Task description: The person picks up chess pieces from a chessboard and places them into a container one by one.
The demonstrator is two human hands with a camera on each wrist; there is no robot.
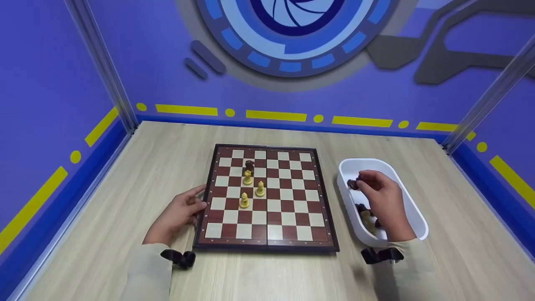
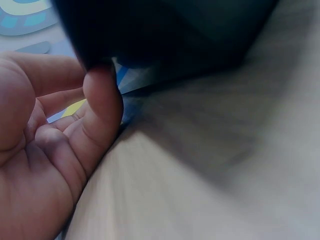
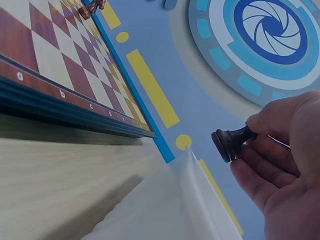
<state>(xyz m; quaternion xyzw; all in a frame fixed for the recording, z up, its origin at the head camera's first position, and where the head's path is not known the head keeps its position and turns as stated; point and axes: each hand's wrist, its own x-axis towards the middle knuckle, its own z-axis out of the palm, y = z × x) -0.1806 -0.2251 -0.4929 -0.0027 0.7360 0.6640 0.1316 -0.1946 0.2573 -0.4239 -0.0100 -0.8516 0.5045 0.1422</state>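
Note:
My right hand pinches a dark chess piece between thumb and fingers, over the white plastic tray. The piece is tipped on its side with its round base outward; its top is hidden in the fingers. My left hand touches the left side of the chessboard with its thumb and index finger; the left wrist view shows a fingertip against the board's dark edge. On the board stand a dark piece, a cream crowned piece and two cream pieces, one in front and one to the right.
More dark and cream chess pieces lie in the near part of the tray, partly behind my right hand. The tray stands right of the board on a light wood table. Blue-purple panels rise at the back and both sides.

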